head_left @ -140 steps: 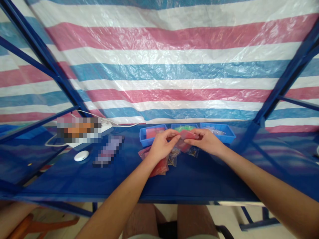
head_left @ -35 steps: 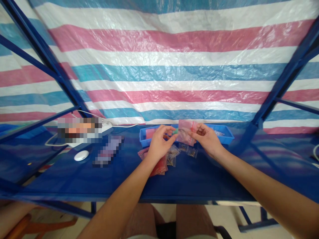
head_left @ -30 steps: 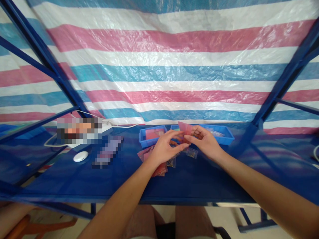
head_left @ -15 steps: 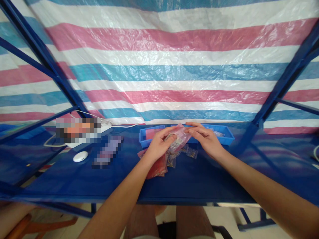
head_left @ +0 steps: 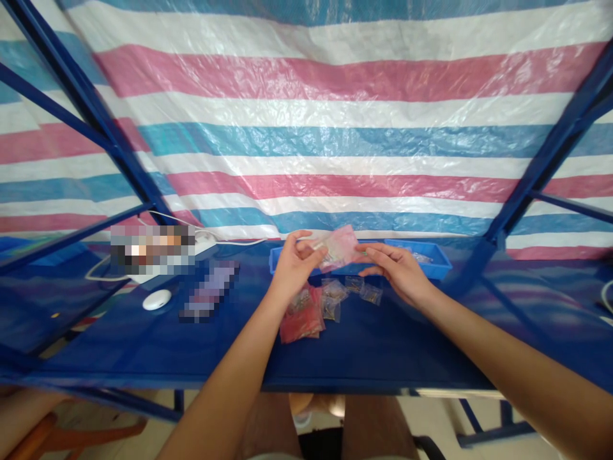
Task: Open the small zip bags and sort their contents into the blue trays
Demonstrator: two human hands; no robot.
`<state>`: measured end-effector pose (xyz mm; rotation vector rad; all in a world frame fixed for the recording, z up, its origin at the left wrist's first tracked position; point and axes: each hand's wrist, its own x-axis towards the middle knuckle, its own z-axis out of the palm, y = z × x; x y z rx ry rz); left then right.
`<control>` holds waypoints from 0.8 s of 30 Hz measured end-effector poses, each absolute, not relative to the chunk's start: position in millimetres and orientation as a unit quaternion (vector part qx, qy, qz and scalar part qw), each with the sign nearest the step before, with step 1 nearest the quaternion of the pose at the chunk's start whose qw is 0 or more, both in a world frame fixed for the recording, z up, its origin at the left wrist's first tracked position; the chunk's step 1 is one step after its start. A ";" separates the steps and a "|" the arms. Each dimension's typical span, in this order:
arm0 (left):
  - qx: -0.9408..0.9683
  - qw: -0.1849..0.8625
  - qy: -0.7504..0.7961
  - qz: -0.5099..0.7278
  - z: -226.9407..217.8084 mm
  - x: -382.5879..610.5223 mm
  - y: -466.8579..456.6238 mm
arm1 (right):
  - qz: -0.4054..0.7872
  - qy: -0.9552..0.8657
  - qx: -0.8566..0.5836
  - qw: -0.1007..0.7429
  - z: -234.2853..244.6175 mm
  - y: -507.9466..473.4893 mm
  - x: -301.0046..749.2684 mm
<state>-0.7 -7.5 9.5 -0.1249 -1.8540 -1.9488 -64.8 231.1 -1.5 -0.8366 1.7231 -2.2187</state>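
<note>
Above the blue table [head_left: 383, 345] I hold a small pink plastic bag [head_left: 341, 247] between both hands. My left hand [head_left: 295, 264] pinches the bag's left end, fingers closed on it. My right hand [head_left: 396, 271] touches its right edge with the fingertips stretched out toward it. Below the hands lies a heap of red bags [head_left: 302, 314], and beside it several small clear bags [head_left: 348, 291] with tiny dark parts inside.
Blue trays [head_left: 431, 259] stand in a row at the back of the table, behind my hands. A white round object [head_left: 156, 299] and a white cable [head_left: 230, 241] lie at the left. Blue frame bars [head_left: 546, 160] rise on both sides before a striped tarp.
My left hand has lifted the pink bag higher and moved up-left. The red heap below shows more fully. My right hand's fingers have straightened along the bag's edge.
</note>
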 end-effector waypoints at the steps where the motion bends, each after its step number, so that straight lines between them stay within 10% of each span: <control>1: -0.024 0.272 -0.665 -0.695 10.5 -1.9 -14.4 | -0.749 0.588 -0.287 0.107 -1.2 231.9 -64.9; 11: 0.091 0.319 -0.898 -0.289 17.0 6.2 -72.8 | -0.721 0.624 -0.283 0.103 -0.2 236.4 -71.2; 24: 0.083 0.257 -0.955 -0.121 11.4 6.1 -75.7 | -0.653 0.675 -0.330 0.099 -5.6 236.4 -69.4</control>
